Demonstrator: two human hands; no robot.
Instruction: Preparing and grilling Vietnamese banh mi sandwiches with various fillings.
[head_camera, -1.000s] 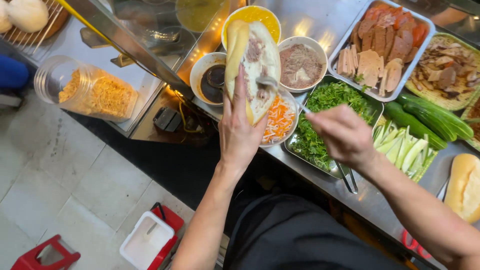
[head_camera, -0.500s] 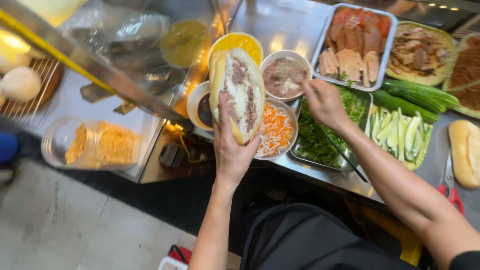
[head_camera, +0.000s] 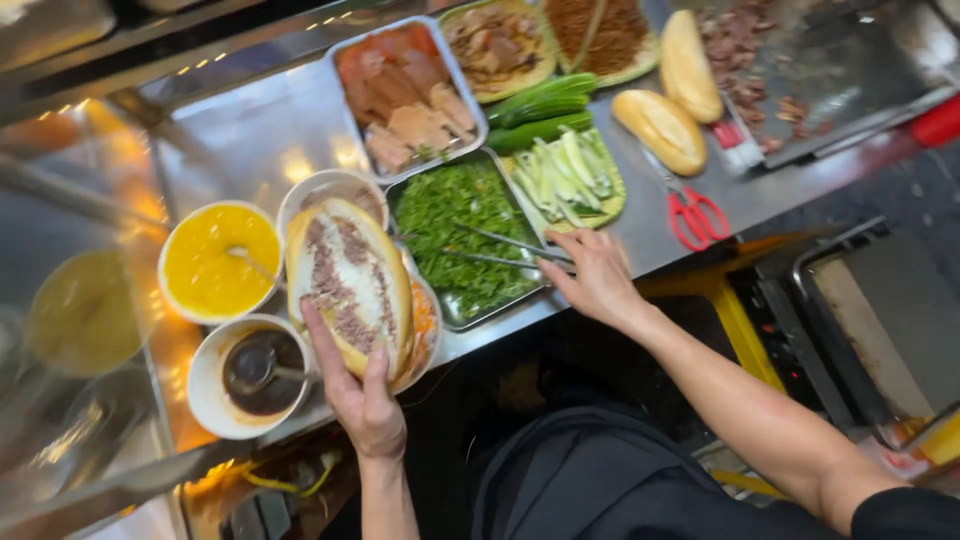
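Cradling a split, pale-crusted baguette sandwich (head_camera: 350, 285) filled with brown meat spread, the left hand (head_camera: 362, 400) curls its fingers and thumb around the loaf from below, at about 7 o'clock in the view. That loaf hovers over a bowl of shredded orange carrot (head_camera: 425, 325), just beside a white bowl of yellow sauce (head_camera: 220, 262) at 9 o'clock and a white bowl of dark sauce (head_camera: 250, 375) below it. The right hand (head_camera: 597, 282) closes on a pair of thin metal tongs (head_camera: 500, 250) at the near edge of the steel tabletop (head_camera: 260, 140); their tips lie in a rectangular steel tray of chopped green herbs (head_camera: 460, 230). At 12 o'clock sits a steel tray of sliced pink meats (head_camera: 405, 95), with cucumber strips (head_camera: 570, 170) to its right. Red-handled scissors (head_camera: 695, 215) lie on bare steel at 2 o'clock, near two whole golden baguettes (head_camera: 665, 125). Open room remains on the steel at 10 o'clock.
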